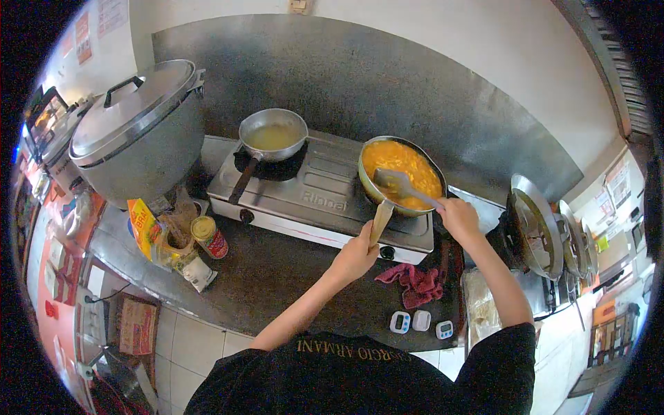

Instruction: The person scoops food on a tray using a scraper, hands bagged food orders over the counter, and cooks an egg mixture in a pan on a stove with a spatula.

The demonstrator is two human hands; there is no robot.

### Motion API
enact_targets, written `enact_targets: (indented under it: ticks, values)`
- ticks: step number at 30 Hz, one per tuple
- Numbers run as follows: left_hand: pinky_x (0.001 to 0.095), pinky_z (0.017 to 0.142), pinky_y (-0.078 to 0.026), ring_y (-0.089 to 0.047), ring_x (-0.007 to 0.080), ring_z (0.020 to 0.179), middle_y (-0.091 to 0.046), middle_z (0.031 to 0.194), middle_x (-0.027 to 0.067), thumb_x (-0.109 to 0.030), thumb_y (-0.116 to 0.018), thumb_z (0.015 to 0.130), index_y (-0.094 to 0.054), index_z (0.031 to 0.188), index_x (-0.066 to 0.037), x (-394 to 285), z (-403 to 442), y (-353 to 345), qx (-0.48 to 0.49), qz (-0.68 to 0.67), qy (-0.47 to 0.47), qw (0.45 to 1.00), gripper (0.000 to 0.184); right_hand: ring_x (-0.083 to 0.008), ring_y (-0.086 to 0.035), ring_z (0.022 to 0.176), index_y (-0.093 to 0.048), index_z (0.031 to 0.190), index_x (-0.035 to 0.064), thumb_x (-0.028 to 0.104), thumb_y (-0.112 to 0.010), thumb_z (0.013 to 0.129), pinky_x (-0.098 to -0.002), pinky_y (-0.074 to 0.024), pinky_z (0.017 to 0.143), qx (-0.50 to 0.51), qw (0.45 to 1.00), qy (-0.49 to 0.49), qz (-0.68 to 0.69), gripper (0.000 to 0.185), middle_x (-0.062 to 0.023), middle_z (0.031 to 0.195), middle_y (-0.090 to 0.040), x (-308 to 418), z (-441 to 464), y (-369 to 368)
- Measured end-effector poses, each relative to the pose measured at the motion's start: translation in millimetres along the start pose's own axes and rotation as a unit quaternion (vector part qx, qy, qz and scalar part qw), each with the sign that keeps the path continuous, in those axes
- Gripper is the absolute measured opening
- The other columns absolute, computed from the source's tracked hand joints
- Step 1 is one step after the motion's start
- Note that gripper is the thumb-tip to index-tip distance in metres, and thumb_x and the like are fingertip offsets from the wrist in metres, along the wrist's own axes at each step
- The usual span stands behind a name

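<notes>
My left hand (355,257) is closed round the light handle of a frying pan (364,181) on the right burner of the silver stove (325,181). Orange-yellow food (408,163) with a wet, lumpy surface covers the inside of the pan. In my right hand (458,216) is the handle of a grey spatula (395,181), whose blade rests in the food. On the left burner sits a small saucepan (275,138) with pale yellowish liquid, its dark handle pointing toward the front.
A large lidded pot (142,131) stands left of the stove. In front of it are a can (209,237) and several packets. A red cloth (417,283) and small timers (400,322) lie at the front right. Woks (536,228) stand farther right.
</notes>
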State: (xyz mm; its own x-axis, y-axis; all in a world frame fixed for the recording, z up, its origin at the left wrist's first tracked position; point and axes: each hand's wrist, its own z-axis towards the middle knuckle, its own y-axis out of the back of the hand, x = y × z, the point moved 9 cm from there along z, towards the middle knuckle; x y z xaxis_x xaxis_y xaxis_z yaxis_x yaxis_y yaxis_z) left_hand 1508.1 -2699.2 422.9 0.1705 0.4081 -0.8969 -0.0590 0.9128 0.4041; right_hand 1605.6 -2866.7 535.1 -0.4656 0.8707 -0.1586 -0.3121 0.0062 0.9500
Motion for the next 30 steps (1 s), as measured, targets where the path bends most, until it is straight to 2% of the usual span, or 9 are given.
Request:
enact_targets:
  ticks: [7, 10, 12, 13, 14, 19, 22, 23, 30]
  values:
    - [0.0483, 0.075, -0.041, -0.051, 0.0459, 0.086, -0.053, 0.091, 0.0316, -0.017, -0.049, 0.079, -0.024, 0.124, 0.002, -2, -1, 1, 0.002, 0.011, 0.007, 1.000, 0.054, -0.0308, -0.060, 0.069, -0.059, 0.082, 0.0045, 0.013, -0.048, 0.077, -0.0410, -0.0489, 0.059, 0.022, 0.993, -0.004, -0.115, 0.015, -0.0162, 0.074, -0.060, -24, 31, -15]
    - [0.0485, 0.074, -0.041, -0.051, 0.0457, 0.085, -0.054, 0.090, 0.0314, -0.017, -0.049, 0.079, -0.024, 0.124, 0.002, 0, -1, 0, 0.004, 0.006, 0.012, 1.000, 0.054, -0.0307, -0.061, 0.064, -0.059, 0.084, 0.0045, 0.013, -0.046, 0.078, -0.0405, -0.0491, 0.055, -0.040, 0.986, 0.012, -0.161, 0.016, -0.0150, 0.073, -0.061, -23, 39, 4]
    - [0.0486, 0.073, -0.041, -0.052, 0.0456, 0.084, -0.054, 0.089, 0.0315, -0.017, -0.049, 0.079, -0.024, 0.124, 0.002, 3, 0, -1, 0.002, 0.002, 0.013, 1.000, 0.054, -0.0309, -0.060, 0.071, -0.058, 0.085, 0.0067, 0.016, -0.050, 0.080, -0.0406, -0.0484, 0.059, -0.055, 0.985, -0.056, -0.155, 0.014, -0.0141, 0.081, -0.060, -34, 41, 21]
    - [0.0491, 0.070, -0.042, -0.053, 0.0453, 0.079, -0.055, 0.084, 0.0310, -0.016, -0.049, 0.078, -0.024, 0.124, 0.003, 2, -1, 0, -0.007, 0.006, 0.002, 1.000, 0.055, -0.0303, -0.060, 0.071, -0.058, 0.086, 0.0064, 0.012, -0.048, 0.079, -0.0391, -0.0488, 0.058, -0.034, 0.981, -0.084, -0.170, 0.013, -0.0150, 0.084, -0.060, -39, 42, 22]
    - [0.0497, 0.068, -0.042, -0.054, 0.0451, 0.075, -0.055, 0.079, 0.0306, -0.015, -0.050, 0.078, -0.024, 0.123, 0.004, 0, -1, 1, -0.016, 0.011, -0.010, 1.000, 0.056, -0.0303, -0.060, 0.071, -0.058, 0.086, 0.0064, 0.012, -0.048, 0.079, -0.0391, -0.0488, 0.058, -0.034, 0.981, -0.082, -0.172, 0.013, -0.0150, 0.084, -0.060, -40, 43, 20]
    - [0.0495, 0.069, -0.042, -0.053, 0.0453, 0.077, -0.055, 0.082, 0.0308, -0.015, -0.050, 0.078, -0.024, 0.123, 0.003, 0, -1, 0, -0.022, 0.003, -0.019, 1.000, 0.055, -0.0289, -0.061, 0.071, -0.059, 0.088, 0.0015, 0.008, -0.047, 0.077, -0.0363, -0.0500, 0.059, -0.008, 0.966, -0.091, -0.242, 0.017, -0.0148, 0.082, -0.060, -60, 34, -18]
    - [0.0499, 0.069, -0.043, -0.054, 0.0445, 0.074, -0.056, 0.079, 0.0299, -0.015, -0.051, 0.077, -0.025, 0.123, 0.003, 2, 1, 0, -0.033, 0.009, -0.033, 0.999, 0.056, -0.0287, -0.062, 0.070, -0.061, 0.081, 0.0005, 0.008, -0.047, 0.076, -0.0366, -0.0502, 0.060, 0.045, 0.974, -0.059, -0.214, 0.016, -0.0149, 0.078, -0.061, -46, 21, -12]
    - [0.0500, 0.069, -0.043, -0.054, 0.0445, 0.074, -0.056, 0.079, 0.0298, -0.015, -0.051, 0.077, -0.025, 0.123, 0.003, 3, 1, -2, -0.030, 0.008, -0.033, 0.999, 0.056, -0.0310, -0.061, 0.068, -0.062, 0.073, -0.0004, 0.010, -0.051, 0.075, -0.0385, -0.0498, 0.061, 0.044, 0.979, -0.058, -0.190, 0.016, -0.0168, 0.074, -0.061, -35, 16, 4]
    - [0.0495, 0.068, -0.042, -0.052, 0.0460, 0.080, -0.054, 0.084, 0.0312, -0.014, -0.050, 0.078, -0.024, 0.123, 0.002, 4, 1, -2, -0.018, 0.008, -0.013, 1.000, 0.054, -0.0342, -0.060, 0.069, -0.063, 0.073, 0.0014, 0.015, -0.056, 0.072, -0.0413, -0.0487, 0.063, 0.101, 0.987, -0.068, -0.103, 0.015, -0.0186, 0.072, -0.061, -54, -5, 1]
